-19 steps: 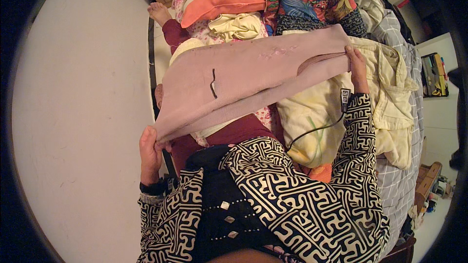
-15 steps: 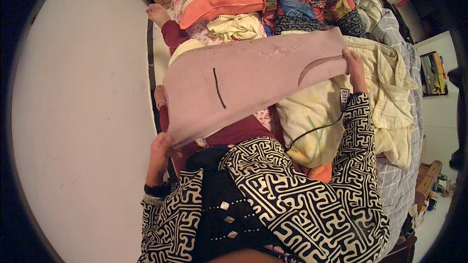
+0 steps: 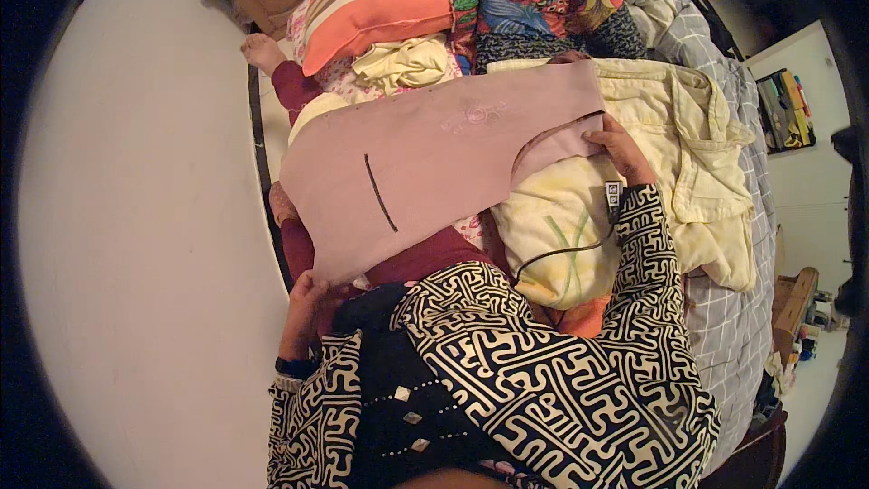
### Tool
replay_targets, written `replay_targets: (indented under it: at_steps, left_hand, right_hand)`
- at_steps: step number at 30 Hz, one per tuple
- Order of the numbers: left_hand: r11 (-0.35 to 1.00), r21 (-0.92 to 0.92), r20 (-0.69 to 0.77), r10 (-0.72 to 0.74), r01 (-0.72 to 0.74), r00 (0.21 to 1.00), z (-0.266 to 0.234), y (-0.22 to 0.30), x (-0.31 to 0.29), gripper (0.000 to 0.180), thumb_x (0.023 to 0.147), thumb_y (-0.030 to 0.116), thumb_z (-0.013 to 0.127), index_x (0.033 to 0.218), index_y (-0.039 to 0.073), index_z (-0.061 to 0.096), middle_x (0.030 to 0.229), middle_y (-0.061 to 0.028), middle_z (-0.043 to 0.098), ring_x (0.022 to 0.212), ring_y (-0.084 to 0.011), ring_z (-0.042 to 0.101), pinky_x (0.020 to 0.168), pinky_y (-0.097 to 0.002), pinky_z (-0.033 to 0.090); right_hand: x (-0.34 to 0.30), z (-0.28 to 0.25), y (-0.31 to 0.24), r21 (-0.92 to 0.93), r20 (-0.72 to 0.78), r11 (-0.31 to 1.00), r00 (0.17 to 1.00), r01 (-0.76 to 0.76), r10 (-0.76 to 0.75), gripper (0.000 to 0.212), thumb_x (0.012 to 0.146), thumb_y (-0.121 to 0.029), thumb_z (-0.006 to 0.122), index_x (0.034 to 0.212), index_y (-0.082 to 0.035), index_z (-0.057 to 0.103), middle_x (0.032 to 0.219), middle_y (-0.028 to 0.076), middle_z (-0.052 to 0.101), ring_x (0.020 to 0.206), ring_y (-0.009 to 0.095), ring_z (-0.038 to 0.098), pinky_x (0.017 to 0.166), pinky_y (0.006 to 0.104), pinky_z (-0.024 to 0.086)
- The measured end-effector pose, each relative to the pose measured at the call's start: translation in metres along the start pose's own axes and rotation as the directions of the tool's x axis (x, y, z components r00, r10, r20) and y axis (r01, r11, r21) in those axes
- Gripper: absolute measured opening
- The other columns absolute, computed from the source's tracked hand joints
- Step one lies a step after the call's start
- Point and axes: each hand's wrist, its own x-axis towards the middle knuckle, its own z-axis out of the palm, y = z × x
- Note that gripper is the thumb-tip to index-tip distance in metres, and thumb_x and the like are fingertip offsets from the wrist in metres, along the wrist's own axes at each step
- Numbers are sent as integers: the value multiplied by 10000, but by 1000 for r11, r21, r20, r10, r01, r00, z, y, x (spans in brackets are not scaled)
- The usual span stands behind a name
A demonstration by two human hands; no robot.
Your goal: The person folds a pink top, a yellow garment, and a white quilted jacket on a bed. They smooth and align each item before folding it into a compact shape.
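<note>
A mauve-pink garment [image 3: 434,149] is spread above my lap, slanting from lower left to upper right. It bears a dark straight line or slit [image 3: 380,192] and a small raised pattern [image 3: 480,114] near its far edge. My left hand [image 3: 308,292] pinches its near left corner. At the right end, my right hand [image 3: 620,147] grips the edge beside a curved, dark-edged opening [image 3: 543,136], where a lower layer shows. Under the cloth lie maroon trouser legs [image 3: 425,258], partly hidden.
Beyond the garment are an orange striped pillow [image 3: 380,32], a crumpled cream cloth [image 3: 403,63] and a multicoloured cloth [image 3: 525,14]. A pale yellow cloth [image 3: 670,127] lies to the right. A black cable [image 3: 566,252] leads to a small block [image 3: 614,195] by my right sleeve. A white wall [image 3: 145,217] stands left.
The whole view has shifted slightly. The garment hangs less stretched, with its raised pattern plainer. My right hand sits lower against the garment's right end, and the lower layer at the curved opening shows more.
</note>
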Motion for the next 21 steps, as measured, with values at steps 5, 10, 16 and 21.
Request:
replay_targets:
  at_steps: [5, 10, 16, 21]
  left_hand:
    - [999, 23, -6, -22, 22, 1000, 6, 3, -3, 302, 926, 87, 582, 1219, 31, 532, 1084, -101, 665, 905, -183, 670, 775, -309, 558]
    - [999, -37, -28, 27, -28, 999, -1, 3, -1, 268, 918, 66, 587, 1181, 30, 550, 1039, -87, 673, 855, -182, 668, 744, -298, 563]
    - [1000, -2, -17, 6, -6, 1000, -3, 4, -3, 246, 915, 70, 595, 1156, 33, 563, 1022, -78, 677, 820, -168, 665, 715, -289, 563]
    - [999, -31, 33, 14, -13, 999, 2, 8, -2, 261, 912, 88, 604, 1166, 37, 564, 1038, -79, 679, 838, -167, 667, 728, -297, 561]
  right_hand:
    - [-4, 6, -6, 61, -32, 990, 992, 125, -124, 548, 822, -33, 607, 1354, -20, 475, 1143, 67, 629, 943, 165, 609, 840, 290, 489]
    - [-4, 2, -16, 91, -201, 972, 960, 215, -193, 558, 849, -35, 580, 1393, -26, 458, 1140, 69, 631, 949, 171, 612, 855, 301, 484]
    - [-12, 21, -33, 55, -275, 975, 942, 213, -190, 521, 872, -29, 565, 1385, -33, 473, 1093, 61, 645, 924, 155, 611, 839, 280, 483]
    - [-12, 76, -36, -137, 98, 882, 892, 451, -441, 455, 871, -44, 579, 1323, -81, 555, 1091, 93, 664, 977, 204, 634, 864, 312, 498]
